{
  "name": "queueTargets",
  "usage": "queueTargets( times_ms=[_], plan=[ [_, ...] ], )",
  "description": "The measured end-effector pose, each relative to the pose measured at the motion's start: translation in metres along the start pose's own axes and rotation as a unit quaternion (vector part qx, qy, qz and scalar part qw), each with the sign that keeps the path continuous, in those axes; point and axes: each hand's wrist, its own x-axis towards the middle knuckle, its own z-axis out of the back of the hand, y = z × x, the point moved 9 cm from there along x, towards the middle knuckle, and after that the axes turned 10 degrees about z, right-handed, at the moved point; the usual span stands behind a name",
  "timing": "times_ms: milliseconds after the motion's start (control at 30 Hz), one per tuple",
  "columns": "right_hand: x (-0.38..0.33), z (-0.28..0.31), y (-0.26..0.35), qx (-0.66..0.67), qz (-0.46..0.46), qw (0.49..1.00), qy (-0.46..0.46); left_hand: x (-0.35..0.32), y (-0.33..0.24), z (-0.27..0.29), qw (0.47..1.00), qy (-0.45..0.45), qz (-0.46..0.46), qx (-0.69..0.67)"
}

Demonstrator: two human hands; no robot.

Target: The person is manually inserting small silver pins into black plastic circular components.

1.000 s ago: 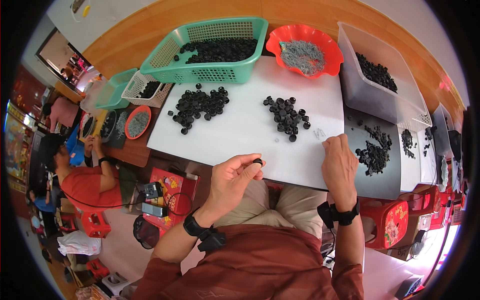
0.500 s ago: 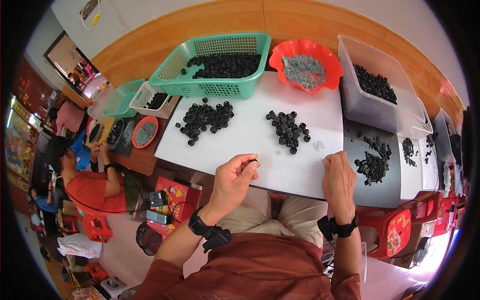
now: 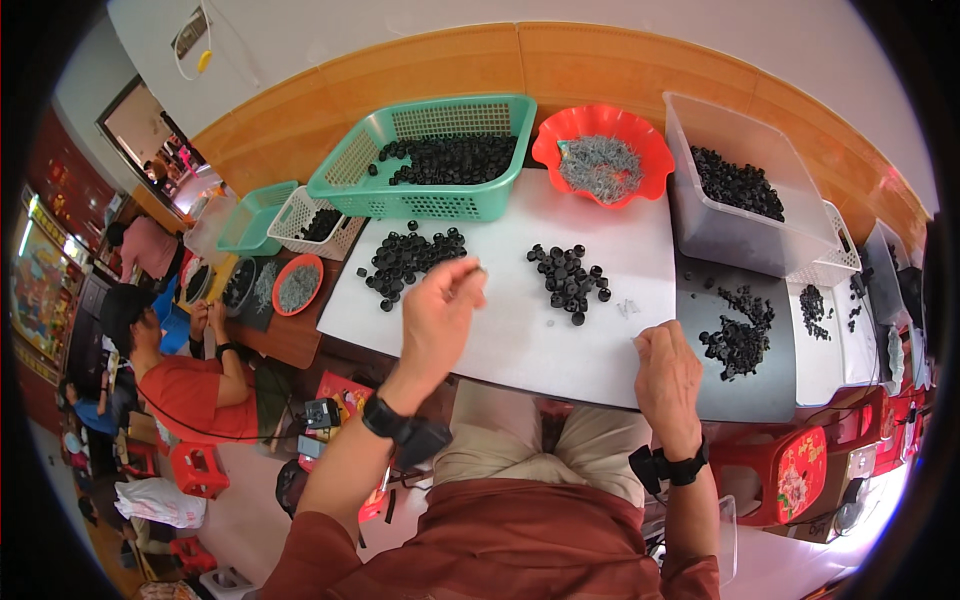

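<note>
My left hand point(image 3: 436, 318) is raised over the white table sheet point(image 3: 500, 345), in front of the left pile of small black caps point(image 3: 405, 262). Its thumb and fingertips are pinched together, with a tiny dark spot between them that I cannot name. Resting low at the sheet's right front edge, my right hand point(image 3: 668, 378) is also pinched. A faint pale sliver shows at its fingertips, too small to name. Between the hands, farther back, lies a second pile of black caps point(image 3: 568, 282). A few thin clear pieces point(image 3: 628, 308) lie just beyond my right hand.
Along the back stand a green basket of black parts point(image 3: 500, 207), a red scalloped bowl of grey pieces point(image 3: 655, 165) and a clear bin point(image 3: 740, 240). Loose black parts point(image 3: 738, 340) lie on a dark board at right. A person in red point(image 3: 190, 395) works at far left.
My left hand has moved up and a little left, toward the left pile, still pinched. My right hand keeps its pinch at the same spot. The whole view has shifted slightly.
</note>
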Motion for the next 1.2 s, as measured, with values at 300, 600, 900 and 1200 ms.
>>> queueTargets(
  times_ms=[300, 600, 900, 1200],
  plan=[
    [-0.001, 0.002, 0.001, 0.009, -0.001, 1.0, -0.003, 0.114, -0.068, 0.045, 0.965, -0.099, -0.161, 0.18],
    [0.0, 0.018, 0.031, 0.183, 0.03, 0.983, -0.008, -0.07, -0.003, -0.093, 0.953, 0.267, 0.103, -0.102],
    [-0.005, 0.011, 0.051, 0.308, 0.037, 0.951, 0.014, -0.097, 0.006, -0.11, 0.921, 0.305, 0.138, -0.199],
    [-0.011, 0.012, 0.048, 0.342, 0.046, 0.938, -0.025, -0.098, 0.005, -0.108, 0.919, 0.283, 0.146, -0.234]
  ],
)
